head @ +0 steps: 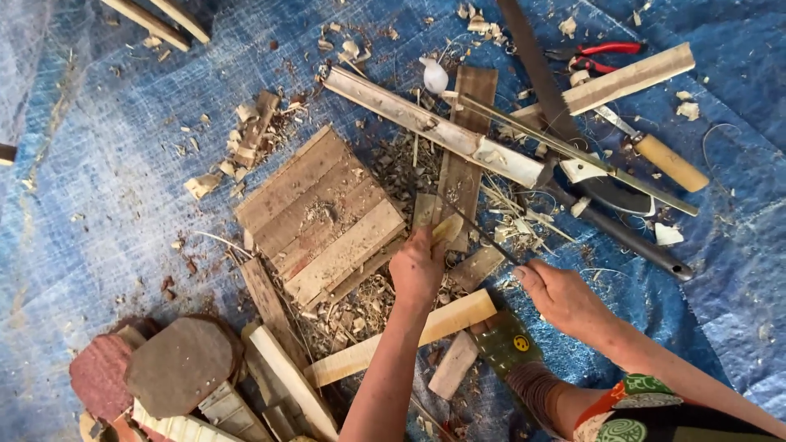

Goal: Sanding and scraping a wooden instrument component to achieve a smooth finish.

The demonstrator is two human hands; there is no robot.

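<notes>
Head view looks straight down at a blue tarp [98, 188] spread on the floor and littered with wood shavings. Reaching up from the lower edge, the left hand [416, 268] has its forearm nearly vertical and its fingers clamped round a small pale wood piece [447, 229], held upright just above the knuckles. Coming in from the lower right with a bent wrist, the right hand [563, 296] pinches the near end of a thin dark blade [479, 229], which slants up and left to touch the wood piece. Both hands are closed on what they hold and sit near each other, not touching.

Left of the left hand lies one square panel [319, 217] of joined planks. One long pale slat [409, 330] runs under the left forearm. Beyond the hands, two long whitish slats [434, 127] [630, 78] cross over a dark plank [463, 155]. Further right lie one pair of red-handled pliers [594, 56], one knife with a wooden handle [667, 160] and one long dark bar [622, 233]. One white bulb-shaped object [434, 75] lies near the top. A green strip with a round yellow sticker [521, 343] sits just below the right hand.
</notes>
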